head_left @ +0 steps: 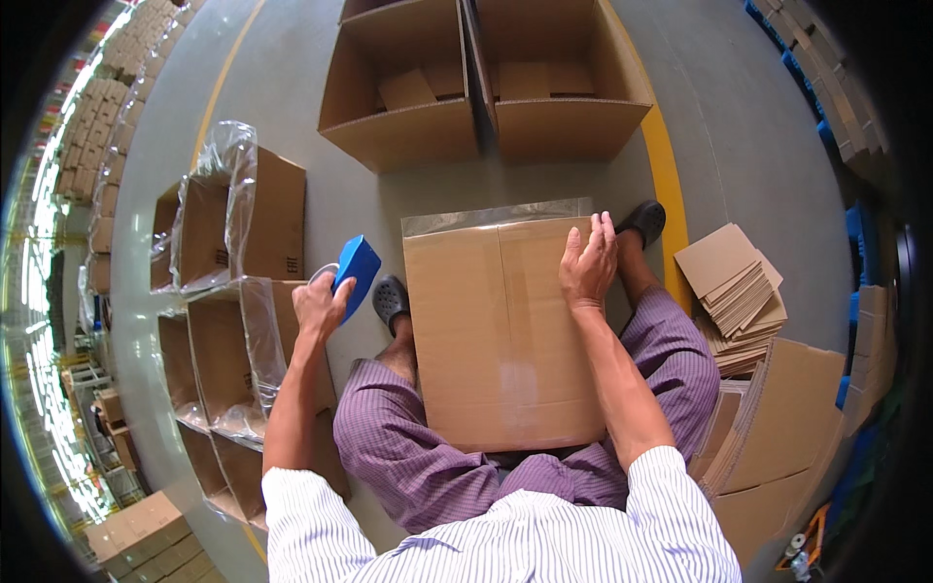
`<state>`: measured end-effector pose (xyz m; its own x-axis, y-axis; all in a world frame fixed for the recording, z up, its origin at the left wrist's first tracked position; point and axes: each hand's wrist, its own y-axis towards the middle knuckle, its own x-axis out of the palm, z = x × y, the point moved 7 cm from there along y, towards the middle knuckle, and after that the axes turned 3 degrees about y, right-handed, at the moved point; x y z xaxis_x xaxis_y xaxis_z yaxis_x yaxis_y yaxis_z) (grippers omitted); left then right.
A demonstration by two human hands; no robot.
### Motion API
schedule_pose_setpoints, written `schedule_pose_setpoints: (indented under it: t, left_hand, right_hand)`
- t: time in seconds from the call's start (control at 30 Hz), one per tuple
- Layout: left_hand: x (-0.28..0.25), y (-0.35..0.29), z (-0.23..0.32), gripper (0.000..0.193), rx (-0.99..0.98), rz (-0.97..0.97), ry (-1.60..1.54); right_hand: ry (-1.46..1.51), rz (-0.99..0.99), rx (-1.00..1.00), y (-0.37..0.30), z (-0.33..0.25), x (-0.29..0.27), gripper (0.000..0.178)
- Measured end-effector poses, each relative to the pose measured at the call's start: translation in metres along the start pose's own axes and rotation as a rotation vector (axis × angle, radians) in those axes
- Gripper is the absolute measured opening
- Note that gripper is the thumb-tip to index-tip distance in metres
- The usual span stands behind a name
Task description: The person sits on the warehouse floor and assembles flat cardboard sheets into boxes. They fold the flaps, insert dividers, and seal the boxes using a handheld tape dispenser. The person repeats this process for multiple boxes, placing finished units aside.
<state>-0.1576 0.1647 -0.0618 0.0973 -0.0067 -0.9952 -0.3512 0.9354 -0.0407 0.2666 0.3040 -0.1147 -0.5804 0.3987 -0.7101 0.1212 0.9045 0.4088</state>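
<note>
A closed cardboard box [457, 340] stands between my knees, its taped face turned up toward me. Clear tape [501, 216] runs along the far edge of that face and sticks out past it. My left hand [318, 303] is closed around a blue tape dispenser [361, 266], held in the air to the left of the box. Part of a pale tape roll shows beside the fingers. At the box's far right corner, my right hand [587, 267] rests with its fingers stretched out over the edge.
Two large open cartons [398, 141] with cardboard pieces inside stand ahead. Open boxes lined with clear plastic [238, 204] are stacked at the left. To the right lie a pile of cardboard sheets [724, 277] and flattened cartons [782, 418], near a yellow floor line [666, 165].
</note>
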Motion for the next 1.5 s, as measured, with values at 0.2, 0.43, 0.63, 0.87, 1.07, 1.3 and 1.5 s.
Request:
schedule_pose_setpoints:
  t: [0.2,0.43,0.63,0.87,1.07,1.3,1.5]
  left_hand:
    - [-0.073,-0.089,0.108,0.021,0.323,-0.071,-0.437]
    - [-0.01,-0.163,0.244,0.02,0.967,-0.263,-0.251]
    - [-0.031,-0.152,0.246,0.029,0.835,-0.053,-0.645]
    - [0.021,-0.017,0.127,0.064,-0.535,0.006,-1.437]
    - [0.122,0.019,0.09,0.084,-0.497,-0.098,-1.798]
    - [0.139,0.02,0.089,0.098,-0.398,-0.329,-1.187]
    - [0.105,0.013,0.104,0.108,-0.374,-0.156,-0.736]
  right_hand:
    - [0.319,0.003,0.17,0.002,0.018,0.002,0.043]
    - [1.019,-0.146,0.548,-0.013,0.098,0.047,0.037]
    - [0.647,-0.488,0.453,-0.012,0.082,0.006,0.031]
    - [0.595,-0.404,0.462,0.012,0.07,0.04,0.056]
    - [0.34,-0.478,0.292,0.009,0.044,0.027,0.079]
    - [0.674,-0.78,0.582,0.012,0.036,0.022,0.089]
    - [0.333,-0.53,0.384,0.012,0.062,0.027,0.084]
